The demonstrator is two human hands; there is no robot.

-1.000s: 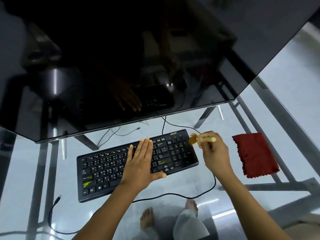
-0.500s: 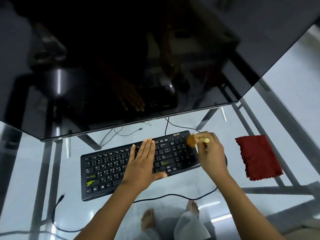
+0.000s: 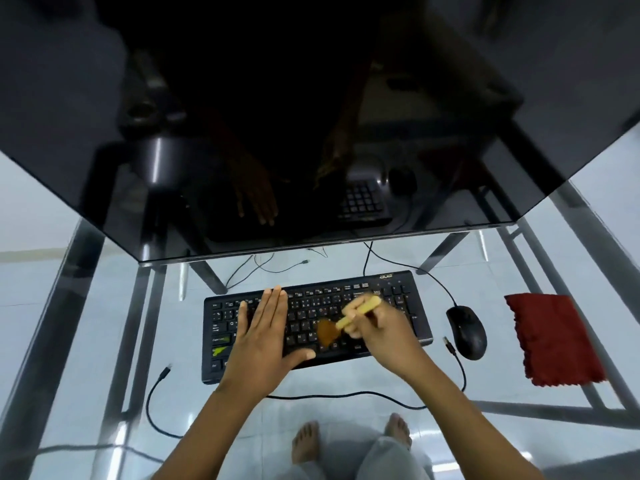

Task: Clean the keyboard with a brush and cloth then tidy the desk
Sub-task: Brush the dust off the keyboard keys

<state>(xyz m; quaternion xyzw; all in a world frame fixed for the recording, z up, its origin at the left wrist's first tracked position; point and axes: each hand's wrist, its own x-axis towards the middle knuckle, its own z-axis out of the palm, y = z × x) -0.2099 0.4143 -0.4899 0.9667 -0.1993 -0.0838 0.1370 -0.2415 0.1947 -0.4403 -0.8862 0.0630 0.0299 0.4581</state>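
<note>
- Since a second ago, the right hand (image 3: 384, 329) has carried the brush from the far right corner of the keyboard in to its middle, and a black computer mouse (image 3: 466, 331), hidden before, now shows just right of the keyboard.
- Largest in view is a big dark glossy monitor screen (image 3: 311, 116), which fills the upper half and mirrors the hands and keys.
- Below it is a clear glass desk top on a silver metal frame (image 3: 114, 306); bare feet and the pale floor show through the glass.
- A black corded keyboard (image 3: 408, 289) lies flat at the centre of the desk, its cable looping along the near edge.
- A dark red, rough-edged cleaning cloth (image 3: 554, 339) lies flat at the right of the desk, well apart from both hands and seemingly untouched.
- The left hand (image 3: 263, 337) lies flat, fingers straight and together, pressing on the left half of the keyboard and steadying it.
- The right hand's fingers are closed around the pale wooden handle of a small brush with brown bristles (image 3: 327, 333); the bristles, blurred, touch the middle keys.
- Judged from this, brushing is under way and seems to be working leftward across the keys; wiping with the cloth and tidying the desk are not yet done.
</note>
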